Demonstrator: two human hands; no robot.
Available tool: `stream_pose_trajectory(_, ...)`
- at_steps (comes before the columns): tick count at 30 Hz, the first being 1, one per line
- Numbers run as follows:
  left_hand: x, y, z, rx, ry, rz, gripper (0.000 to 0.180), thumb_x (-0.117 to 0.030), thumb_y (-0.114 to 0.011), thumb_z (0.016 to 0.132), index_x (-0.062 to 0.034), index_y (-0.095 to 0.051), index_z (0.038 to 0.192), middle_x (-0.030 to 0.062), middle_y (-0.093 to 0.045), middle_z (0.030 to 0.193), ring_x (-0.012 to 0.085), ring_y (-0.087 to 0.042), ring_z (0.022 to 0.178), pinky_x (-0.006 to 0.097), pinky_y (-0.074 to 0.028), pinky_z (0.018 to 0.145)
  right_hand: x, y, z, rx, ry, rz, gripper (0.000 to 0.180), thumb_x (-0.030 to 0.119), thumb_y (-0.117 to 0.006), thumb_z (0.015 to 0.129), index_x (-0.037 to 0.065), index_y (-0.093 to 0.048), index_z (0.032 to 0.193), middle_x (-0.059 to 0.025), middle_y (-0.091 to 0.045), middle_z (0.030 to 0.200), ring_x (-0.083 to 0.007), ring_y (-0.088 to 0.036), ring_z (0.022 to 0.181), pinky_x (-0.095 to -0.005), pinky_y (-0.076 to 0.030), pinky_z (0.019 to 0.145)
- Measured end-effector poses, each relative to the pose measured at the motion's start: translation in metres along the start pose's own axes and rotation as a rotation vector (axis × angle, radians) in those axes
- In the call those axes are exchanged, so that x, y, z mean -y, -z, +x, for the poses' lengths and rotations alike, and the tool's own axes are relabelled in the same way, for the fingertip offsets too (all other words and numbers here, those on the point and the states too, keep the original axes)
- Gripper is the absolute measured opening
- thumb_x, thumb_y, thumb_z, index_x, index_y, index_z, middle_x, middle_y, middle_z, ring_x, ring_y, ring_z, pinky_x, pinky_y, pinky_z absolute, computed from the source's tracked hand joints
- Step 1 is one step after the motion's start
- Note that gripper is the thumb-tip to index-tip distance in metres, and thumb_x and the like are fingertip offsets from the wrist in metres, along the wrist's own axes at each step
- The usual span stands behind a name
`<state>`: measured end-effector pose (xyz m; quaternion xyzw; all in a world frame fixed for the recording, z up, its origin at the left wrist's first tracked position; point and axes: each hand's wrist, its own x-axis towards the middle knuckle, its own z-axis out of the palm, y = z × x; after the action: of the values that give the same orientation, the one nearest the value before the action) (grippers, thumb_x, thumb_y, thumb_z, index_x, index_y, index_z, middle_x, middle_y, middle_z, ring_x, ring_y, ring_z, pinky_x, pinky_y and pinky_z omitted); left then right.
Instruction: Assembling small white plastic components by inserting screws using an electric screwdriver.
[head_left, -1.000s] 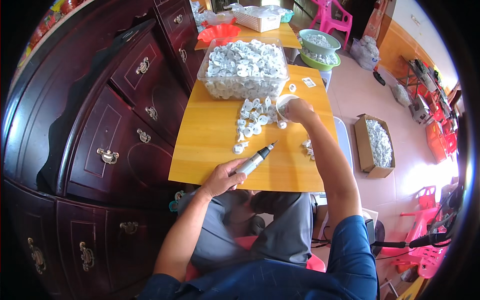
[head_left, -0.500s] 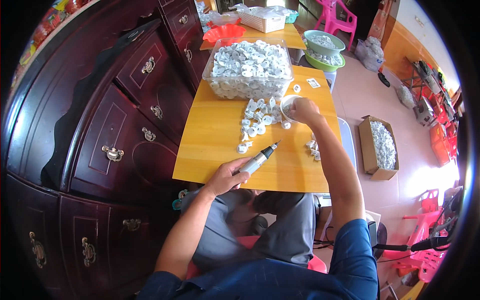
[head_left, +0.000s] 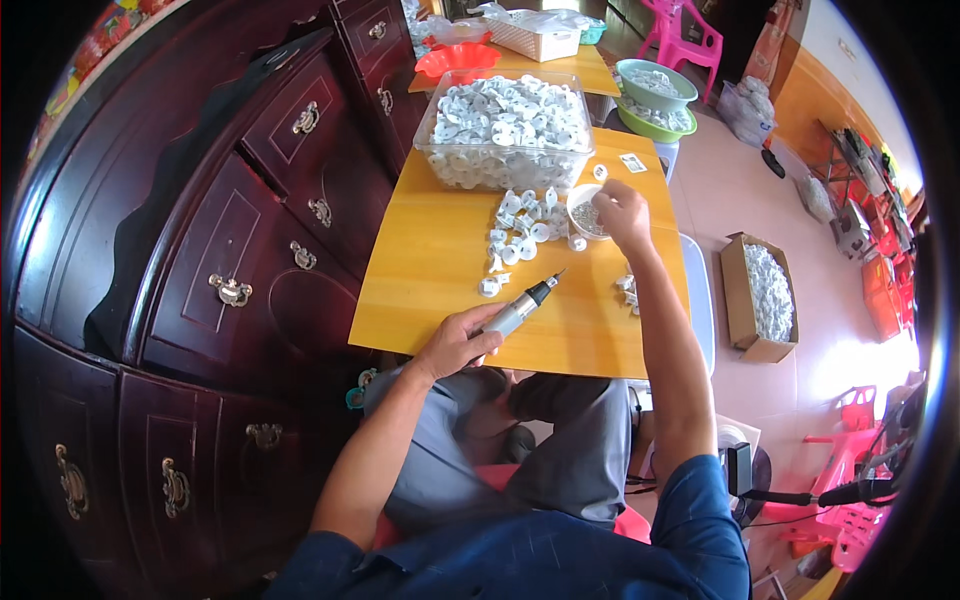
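Note:
My left hand (head_left: 452, 345) is wrapped round a grey electric screwdriver (head_left: 514, 314), its dark nose and thin bit pointing away to the right over the table. At the right rim of a small white bowl (head_left: 574, 202) is my right hand (head_left: 626, 214), fingers pinched together. Whatever they hold is too small to make out. Tiny metal pieces that look like screws (head_left: 588, 220) lie in the bowl. Left of it spreads a loose pile of white plastic parts (head_left: 521, 228). A few more parts (head_left: 628, 288) sit beside my right forearm.
A clear bin (head_left: 548, 174) heaped with white parts stands at the back of the wooden table (head_left: 420, 310). Dark drawers (head_left: 230, 250) line the left side. On the floor at right is a cardboard box (head_left: 738, 300) of white pieces. Stacked basins (head_left: 655, 95) stand behind, near a pink chair (head_left: 683, 40).
My right hand has drawn back from inside the bowl to its right rim, so more of the metal pieces show. My left hand keeps its grip on the screwdriver. The view has shifted slightly.

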<state>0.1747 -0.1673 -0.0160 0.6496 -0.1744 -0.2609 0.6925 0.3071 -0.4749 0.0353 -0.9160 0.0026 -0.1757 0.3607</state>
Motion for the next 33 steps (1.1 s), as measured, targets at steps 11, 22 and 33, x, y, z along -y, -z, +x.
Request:
stream_pose_trajectory(11, -0.001, 0.000, -0.003, -0.002, -0.039, -0.026, 0.055, -0.028, -0.065, 0.096, -0.0057, -0.049, 0.143, -0.0026, -0.057, 0.081, 0.0018, -0.047, 0.060, 0.018, -0.042, 0.053, 0.009, -0.023, -0.083, -0.068, -0.288, 1.156, 0.008, 0.009, -0.069, 0.085, 0.006, -0.061, 0.085, -0.0025, -0.063, 0.076, -0.0075, -0.052, 0.058, -0.0228, -0.043, 0.054)
stream_pose_trajectory(22, -0.005, -0.001, -0.003, -0.005, -0.024, -0.060, 0.056, -0.026, -0.067, 0.095, -0.0035, -0.048, 0.143, -0.0031, -0.057, 0.083, 0.0018, -0.046, 0.059, 0.019, -0.041, 0.053, 0.000, -0.041, -0.100, 0.195, -0.414, 1.137, 0.011, 0.017, -0.066, 0.096, 0.006, -0.064, 0.099, 0.0014, -0.064, 0.086, -0.0074, -0.060, 0.071, -0.0211, -0.052, 0.066)
stream_pose_trajectory(33, -0.004, 0.001, -0.004, -0.006, 0.028, -0.061, 0.059, -0.025, -0.067, 0.094, -0.0046, -0.045, 0.145, -0.0032, -0.055, 0.079, 0.0028, -0.045, 0.061, 0.020, -0.039, 0.055, -0.005, -0.035, -0.093, 0.358, -0.399, 1.271, 0.011, 0.005, -0.066, 0.092, 0.007, -0.063, 0.102, -0.0026, -0.067, 0.089, -0.0091, -0.064, 0.075, -0.0216, -0.054, 0.068)
